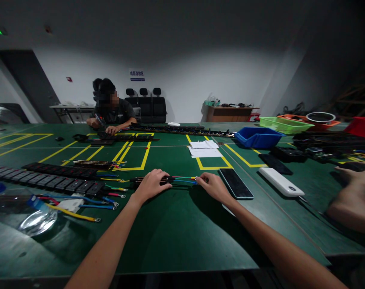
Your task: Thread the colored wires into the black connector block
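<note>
My left hand (153,184) is closed over a slim black bar with coloured wires (182,179) coming out of its right end. The fingers cover most of the bar. My right hand (211,186) pinches the tips of those wires, where yellow and blue sleeves and a metal terminal show. The green and blue wires stretch between my two hands, just above the green tabletop (170,241). To the left lie black segmented strips (76,185) and loose wires with ring terminals (92,218).
A phone (236,184) and a white power bank (280,182) with a cable lie right of my hands. White papers (204,149) and a blue bin (257,137) are farther back. A co-worker (113,108) works across the table; another person's arm (353,196) reaches in at right.
</note>
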Demonstrator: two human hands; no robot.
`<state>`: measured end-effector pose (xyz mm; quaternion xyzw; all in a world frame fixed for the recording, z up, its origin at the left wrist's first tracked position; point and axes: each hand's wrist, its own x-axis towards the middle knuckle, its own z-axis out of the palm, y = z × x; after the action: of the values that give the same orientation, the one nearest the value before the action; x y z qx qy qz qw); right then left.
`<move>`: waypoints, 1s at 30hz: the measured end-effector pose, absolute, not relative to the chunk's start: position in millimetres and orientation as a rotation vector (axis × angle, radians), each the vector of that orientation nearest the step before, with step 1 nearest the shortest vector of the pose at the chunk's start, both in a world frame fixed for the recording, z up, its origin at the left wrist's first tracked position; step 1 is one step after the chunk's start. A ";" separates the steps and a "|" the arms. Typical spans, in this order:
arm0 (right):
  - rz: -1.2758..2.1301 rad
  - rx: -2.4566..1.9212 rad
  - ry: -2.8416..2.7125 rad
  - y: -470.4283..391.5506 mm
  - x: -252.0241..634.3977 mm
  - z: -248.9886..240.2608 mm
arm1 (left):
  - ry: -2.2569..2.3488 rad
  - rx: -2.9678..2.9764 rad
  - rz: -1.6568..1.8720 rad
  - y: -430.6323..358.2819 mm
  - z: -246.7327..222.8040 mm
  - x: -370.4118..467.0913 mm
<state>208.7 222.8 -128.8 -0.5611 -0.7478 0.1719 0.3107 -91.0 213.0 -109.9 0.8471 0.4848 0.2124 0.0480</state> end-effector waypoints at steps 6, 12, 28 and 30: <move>0.458 -1.447 -1.973 221.4 207.2 -128.9 | 1.471 2.583 0.643 212.5 -109.3 -90.7; 0.473 -1.357 -1.892 223.0 203.6 -132.1 | 1.491 2.570 0.628 211.7 -107.4 -89.8; 0.411 -1.101 -1.921 210.0 198.4 -119.4 | 1.470 2.592 0.639 211.6 -106.5 -89.7; 0.360 -1.080 -1.947 208.7 199.4 -118.4 | 1.461 2.596 0.643 211.9 -106.6 -89.7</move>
<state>199.4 208.7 -118.4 -0.4325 -0.7799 0.1441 0.4288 -89.7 211.9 -106.6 0.8509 0.4789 0.2109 0.0470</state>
